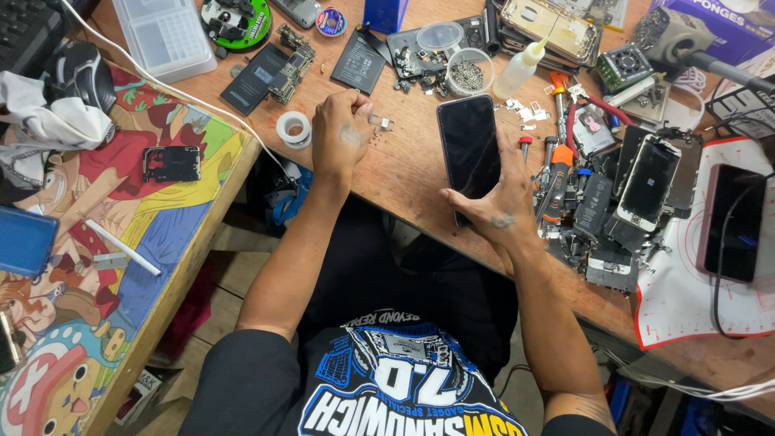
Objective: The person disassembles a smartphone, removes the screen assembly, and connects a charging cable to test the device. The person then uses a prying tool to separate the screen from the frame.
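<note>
My right hand (494, 211) grips the lower end of a black smartphone (468, 145), which lies screen-up on the wooden workbench (404, 173). My left hand (343, 133) rests on the bench to the left of the phone. Its fingers are curled, and the fingertips pinch a small metal part (383, 123). Tiny screws lie scattered on the wood between the two hands.
A tape roll (293, 129) sits just left of my left hand. Behind the phone stand clear cups of screws (470, 74) and a squeeze bottle (519, 69). Dismantled phones (646, 182), screwdrivers (559, 173) and a pink phone on a white mat (731, 222) crowd the right. A cartoon-printed mat (121, 242) covers the left table.
</note>
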